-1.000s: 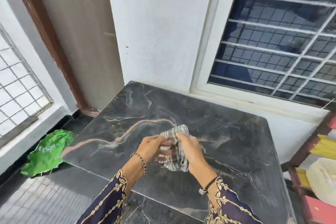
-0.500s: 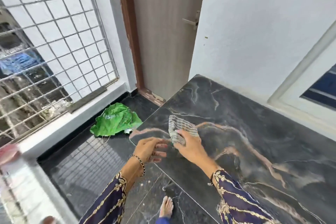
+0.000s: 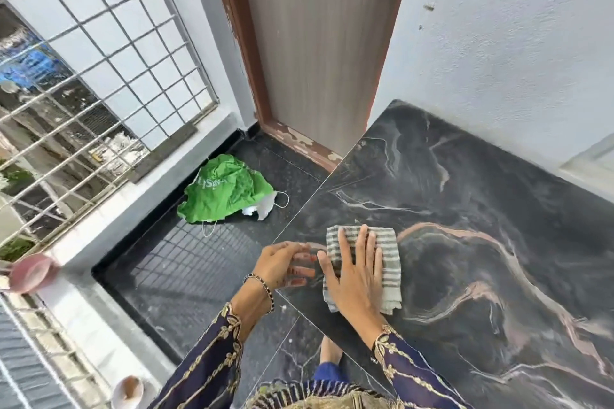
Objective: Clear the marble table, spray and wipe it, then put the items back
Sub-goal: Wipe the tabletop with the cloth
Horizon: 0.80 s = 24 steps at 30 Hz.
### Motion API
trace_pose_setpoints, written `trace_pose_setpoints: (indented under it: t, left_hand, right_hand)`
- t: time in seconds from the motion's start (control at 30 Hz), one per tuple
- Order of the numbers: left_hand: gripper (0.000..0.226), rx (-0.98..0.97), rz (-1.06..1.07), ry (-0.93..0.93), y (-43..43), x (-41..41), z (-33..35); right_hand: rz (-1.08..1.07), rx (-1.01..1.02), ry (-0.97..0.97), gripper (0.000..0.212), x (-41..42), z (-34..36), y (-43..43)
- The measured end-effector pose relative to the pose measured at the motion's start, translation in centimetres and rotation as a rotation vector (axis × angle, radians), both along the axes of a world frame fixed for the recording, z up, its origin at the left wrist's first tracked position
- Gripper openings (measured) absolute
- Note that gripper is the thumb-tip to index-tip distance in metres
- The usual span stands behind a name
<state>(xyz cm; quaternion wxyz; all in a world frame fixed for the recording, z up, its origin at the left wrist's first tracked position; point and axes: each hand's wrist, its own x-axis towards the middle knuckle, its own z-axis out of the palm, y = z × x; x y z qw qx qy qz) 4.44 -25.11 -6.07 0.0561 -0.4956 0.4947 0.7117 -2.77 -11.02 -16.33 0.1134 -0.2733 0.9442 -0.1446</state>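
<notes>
The dark marble table [image 3: 481,209] with pink and white veins fills the right half of the view. A folded grey-and-white striped cloth [image 3: 387,262] lies flat near the table's left edge. My right hand [image 3: 354,279] presses down on the cloth with fingers spread. My left hand [image 3: 282,264] hovers at the table's left corner beside the cloth, fingers loosely curled and holding nothing.
A green bag [image 3: 224,191] with a white scrap lies on the dark floor left of the table. A wooden door [image 3: 319,43] stands behind. A grilled window [image 3: 99,60] is on the left, with a pink cup [image 3: 31,272] on its ledge.
The cloth went from being folded between both hands to lying flat on the table's left edge under my right hand. My left hand let go. The view swung left.
</notes>
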Motion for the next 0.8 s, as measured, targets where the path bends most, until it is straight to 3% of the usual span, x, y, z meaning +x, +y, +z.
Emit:
trace_pose_setpoints:
  t: [0.23, 0.47, 0.8]
  left_hand:
    - [0.020, 0.056, 0.041, -0.021, -3.9, 0.7, -1.1]
    - [0.025, 0.037, 0.011, 0.002, -8.3, 2.9, -1.2]
    - [0.022, -0.010, -0.046, 0.011, -10.4, 5.5, -1.7]
  right_hand:
    - [-0.053, 0.054, 0.157, 0.067, -0.2, -1.4, -2.3]
    - [0.014, 0.070, 0.165, 0.062, 0.1, -1.5, -5.9]
    - [0.439, 0.044, 0.191, 0.056, 5.3, -1.1, -7.9]
